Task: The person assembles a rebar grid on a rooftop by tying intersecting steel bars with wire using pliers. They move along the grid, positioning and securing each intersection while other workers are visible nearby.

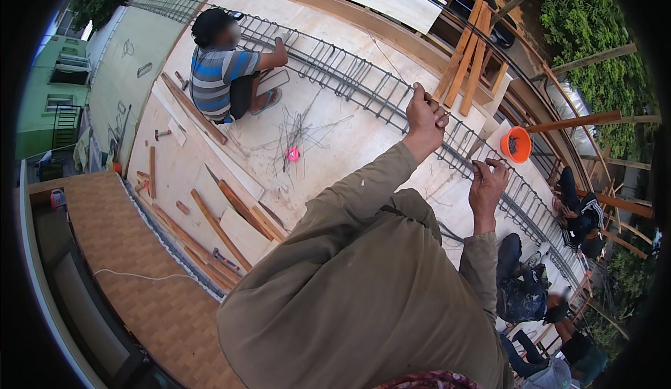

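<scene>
A long rebar cage (335, 67) of bars and square stirrups runs from the far left across the plywood deck to the lower right. My left hand (426, 122) is closed above its middle, thumb uppermost; a thin wire (388, 59) reaches toward it, but whether the fingers grip that wire is unclear. Farther right along the cage, my right hand (487, 188) is raised with its fingers pinched together. Anything between those fingertips is too small to name. Both hands are apart from each other, near the cage's bars.
A co-worker (225, 67) squats at the cage's left part; more people (524, 284) work at lower right. Loose wires (297, 134) surround a pink object (293, 153). An orange bucket (516, 144), timber planks (467, 57) and a hammer (162, 134) lie around. The deck's edge (168, 232) borders a lower roof.
</scene>
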{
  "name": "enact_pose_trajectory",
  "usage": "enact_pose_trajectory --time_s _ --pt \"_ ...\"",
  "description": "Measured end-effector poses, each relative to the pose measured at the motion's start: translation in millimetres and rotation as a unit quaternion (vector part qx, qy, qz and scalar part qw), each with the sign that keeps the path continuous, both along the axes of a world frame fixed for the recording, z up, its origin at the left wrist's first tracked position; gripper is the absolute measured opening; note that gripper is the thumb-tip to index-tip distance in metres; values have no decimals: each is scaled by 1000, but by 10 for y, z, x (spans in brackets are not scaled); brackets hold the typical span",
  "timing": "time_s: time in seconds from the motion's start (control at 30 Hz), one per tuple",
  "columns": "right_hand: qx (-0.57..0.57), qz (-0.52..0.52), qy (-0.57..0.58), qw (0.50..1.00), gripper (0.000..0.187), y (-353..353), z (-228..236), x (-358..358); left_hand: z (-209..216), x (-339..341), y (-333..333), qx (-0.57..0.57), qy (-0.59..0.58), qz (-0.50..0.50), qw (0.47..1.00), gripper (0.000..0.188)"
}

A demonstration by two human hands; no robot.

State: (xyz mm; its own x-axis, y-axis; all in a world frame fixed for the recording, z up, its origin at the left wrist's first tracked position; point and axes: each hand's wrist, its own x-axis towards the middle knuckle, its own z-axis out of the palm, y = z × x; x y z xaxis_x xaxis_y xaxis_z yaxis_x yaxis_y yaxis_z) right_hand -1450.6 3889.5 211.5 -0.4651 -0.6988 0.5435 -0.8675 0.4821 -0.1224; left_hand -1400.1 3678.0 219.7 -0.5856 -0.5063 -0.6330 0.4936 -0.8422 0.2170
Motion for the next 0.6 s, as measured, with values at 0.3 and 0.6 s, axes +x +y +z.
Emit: enact_pose_trajectory --time_s 0.3,0.6 --pt "-259 -219 -453 824 26 411 -233 -338 -732 436 339 -25 -81 -225 971 48" --pt "-290 -164 -204 921 22 203 773 -1161 -263 386 593 -267 40 -618 738 57"
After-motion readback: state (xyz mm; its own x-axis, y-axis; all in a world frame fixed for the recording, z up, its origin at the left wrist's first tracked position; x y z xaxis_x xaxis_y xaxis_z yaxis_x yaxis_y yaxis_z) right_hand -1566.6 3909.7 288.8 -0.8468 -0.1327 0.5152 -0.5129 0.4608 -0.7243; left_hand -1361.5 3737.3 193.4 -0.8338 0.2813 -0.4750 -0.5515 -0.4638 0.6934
